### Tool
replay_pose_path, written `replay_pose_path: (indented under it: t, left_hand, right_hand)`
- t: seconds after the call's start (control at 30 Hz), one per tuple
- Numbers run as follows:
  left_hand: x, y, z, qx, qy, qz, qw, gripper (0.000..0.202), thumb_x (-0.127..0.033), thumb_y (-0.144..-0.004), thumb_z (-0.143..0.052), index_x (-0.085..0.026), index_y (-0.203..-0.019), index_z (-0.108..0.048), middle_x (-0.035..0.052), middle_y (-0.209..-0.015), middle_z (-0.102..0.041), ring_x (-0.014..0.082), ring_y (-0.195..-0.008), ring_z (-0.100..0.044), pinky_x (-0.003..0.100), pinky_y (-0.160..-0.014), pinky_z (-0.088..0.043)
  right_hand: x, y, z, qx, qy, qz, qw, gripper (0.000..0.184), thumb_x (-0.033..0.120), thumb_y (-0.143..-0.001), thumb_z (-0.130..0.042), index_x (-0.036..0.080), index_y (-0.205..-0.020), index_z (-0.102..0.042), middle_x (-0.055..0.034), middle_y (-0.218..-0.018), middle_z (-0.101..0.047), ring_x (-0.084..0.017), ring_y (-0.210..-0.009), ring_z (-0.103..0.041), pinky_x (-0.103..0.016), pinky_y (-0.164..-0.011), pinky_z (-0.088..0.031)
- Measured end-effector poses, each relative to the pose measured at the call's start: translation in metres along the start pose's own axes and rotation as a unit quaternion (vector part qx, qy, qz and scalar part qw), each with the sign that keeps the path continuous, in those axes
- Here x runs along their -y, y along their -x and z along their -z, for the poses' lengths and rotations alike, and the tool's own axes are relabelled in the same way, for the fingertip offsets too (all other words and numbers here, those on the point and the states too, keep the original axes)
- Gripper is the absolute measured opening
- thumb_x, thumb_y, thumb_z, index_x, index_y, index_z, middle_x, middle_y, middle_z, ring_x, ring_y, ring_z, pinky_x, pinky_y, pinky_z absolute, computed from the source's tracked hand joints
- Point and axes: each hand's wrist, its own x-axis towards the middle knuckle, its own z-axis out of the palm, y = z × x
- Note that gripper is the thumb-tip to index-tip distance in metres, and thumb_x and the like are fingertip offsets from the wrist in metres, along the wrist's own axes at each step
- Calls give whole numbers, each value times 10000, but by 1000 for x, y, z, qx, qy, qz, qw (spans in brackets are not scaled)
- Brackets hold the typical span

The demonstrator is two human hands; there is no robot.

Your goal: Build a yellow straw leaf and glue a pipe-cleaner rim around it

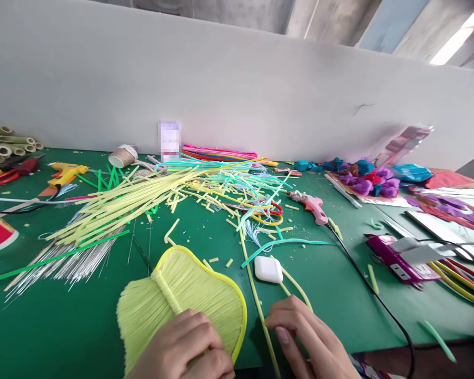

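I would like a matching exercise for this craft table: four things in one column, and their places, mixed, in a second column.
1 fan
2 white case
3 pink glue gun
4 yellow glue gun

a far left of the table
b under the left hand
c just beyond the right hand
d mid-table, with a black cable

Pairs: 1-b, 2-c, 3-d, 4-a

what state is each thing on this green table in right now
yellow fan-shaped woven straw piece, lying flat, held down
left hand, fingers curled over the fan piece's lower edge
right hand, fingers bent beside a long thin yellow plastic strip, grip unclear
small white rounded plastic case, closed, lying flat
pink plastic glue gun, on its side, black cord attached
yellow plastic glue gun, lying down
pale yellow plastic straws, loose, heaped
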Motion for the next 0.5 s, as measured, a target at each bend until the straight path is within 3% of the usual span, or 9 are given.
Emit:
replay_pose_path:
  t: [0.07,0.2,0.3,0.4,0.5]
  left_hand:
    - [-1,0,3,21,1,12,1000,154,-124,-902,-557,-191,-784,-630,12,-666,-610,145,-621,-543,260,-564,-432]
    - [2,4,-4,-22,13,-8,1000,212,-163,-927,-502,-197,-753,-618,15,-626,-580,142,-574,-515,253,-519,-414]
    - [6,9,-11,-43,6,-22,999,238,-176,-938,-479,-202,-736,-602,7,-603,-553,141,-557,-492,259,-501,-384]
    - [7,12,-13,-38,-5,-27,999,218,-157,-927,-501,-201,-736,-597,-2,-610,-556,139,-572,-499,268,-517,-374]
    - [6,15,-12,-32,-2,-28,999,218,-135,-912,-515,-201,-721,-596,-14,-604,-554,131,-576,-495,274,-527,-365]
  right_hand:
    - [-1,-1,-3,-17,-10,-22,1000,177,163,-993,-376,210,-897,-518,-36,-792,-607,-134,-703,-599,-215,-655,-531]
    - [-4,-1,-10,-24,13,13,1000,220,169,-993,-384,210,-813,-502,-19,-716,-570,-131,-647,-552,-216,-609,-502]
    - [-6,2,-11,-1,38,64,997,110,183,-957,-507,176,-963,-616,-54,-814,-626,-144,-745,-587,-238,-694,-524]
    - [-7,5,-11,6,73,102,992,262,220,-915,-602,173,-1168,-651,-86,-934,-651,-160,-844,-609,-257,-762,-536]
    - [-8,8,-12,8,108,113,988,329,298,-900,-642,214,-1217,-663,-83,-980,-671,-172,-902,-623,-269,-797,-540]
